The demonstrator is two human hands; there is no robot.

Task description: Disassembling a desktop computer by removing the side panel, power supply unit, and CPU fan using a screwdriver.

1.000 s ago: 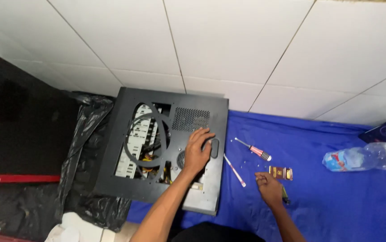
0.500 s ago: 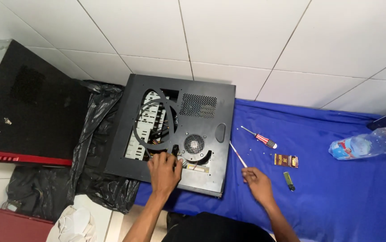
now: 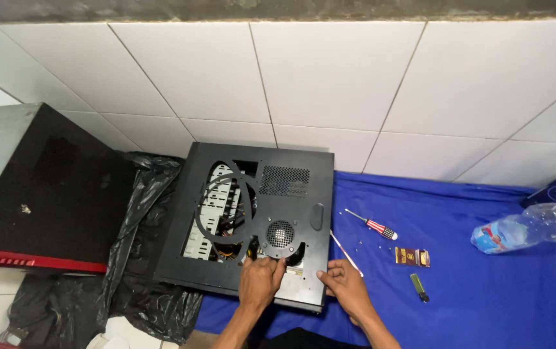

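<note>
On the blue cloth [image 3: 484, 304] spread over the tiled floor, a black computer case [image 3: 252, 220] lies flat on its side, its left part overlapping a crumpled black plastic bag [image 3: 142, 194]. The left hand [image 3: 260, 283] rests on the near edge of the case just below the round fan grille [image 3: 280, 234], fingers curled down onto the panel; whether they pinch anything is hidden. The right hand [image 3: 346, 286] sits at the near right corner of the case, fingers bent against its edge, just beside a thin white rod [image 3: 346, 253] on the cloth. The case looks like stiff sheet metal, probably fairly heavy with parts inside, and its cut-out edges may be sharp; the outer rims and corners seem the safest hold. Further right lie a screwdriver [image 3: 371, 224] with a striped handle, a few small screws, a small brown packet [image 3: 412, 256], and a dark lighter [image 3: 419, 287]. A plastic water bottle [image 3: 523, 227] rests near the cloth's right end. A second black case [image 3: 39, 187] with a red edge stands to the left.
</note>
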